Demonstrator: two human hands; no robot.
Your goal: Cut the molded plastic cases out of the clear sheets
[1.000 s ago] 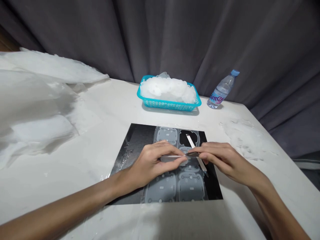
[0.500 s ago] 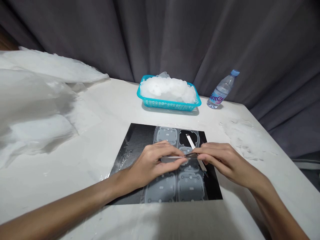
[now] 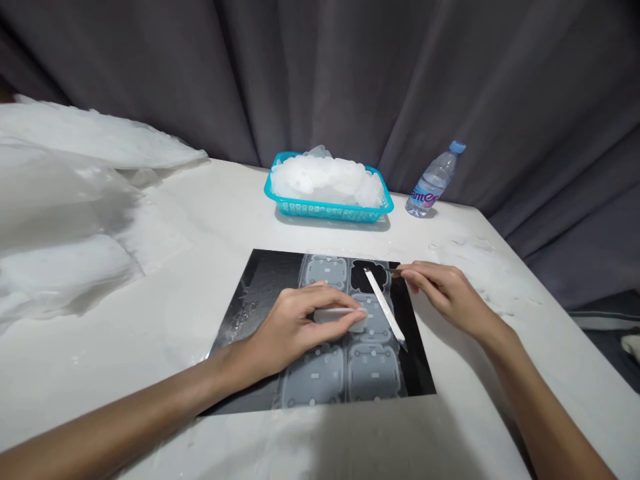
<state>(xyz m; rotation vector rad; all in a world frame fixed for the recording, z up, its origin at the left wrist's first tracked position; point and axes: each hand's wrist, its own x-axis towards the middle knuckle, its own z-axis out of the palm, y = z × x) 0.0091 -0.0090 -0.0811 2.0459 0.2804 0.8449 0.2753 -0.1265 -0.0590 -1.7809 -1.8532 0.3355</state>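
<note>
A black mat lies on the white table, with a translucent sheet of rounded die-cut shapes on it. My left hand rests on the sheet, fingers pinched on a pale translucent piece. My right hand sits at the mat's right edge, fingers closed on a thin dark tool whose tip points left. A slim white knife-like tool lies slantwise on the sheet between my hands.
A turquoise basket heaped with translucent white pieces stands behind the mat. A water bottle stands to its right. Crumpled clear plastic sheeting covers the table's left side. Dark curtains hang behind.
My right hand has drawn back to the right and away from my left hand, taking the thin dark tool with it. The left hand still pinches the pale piece.
</note>
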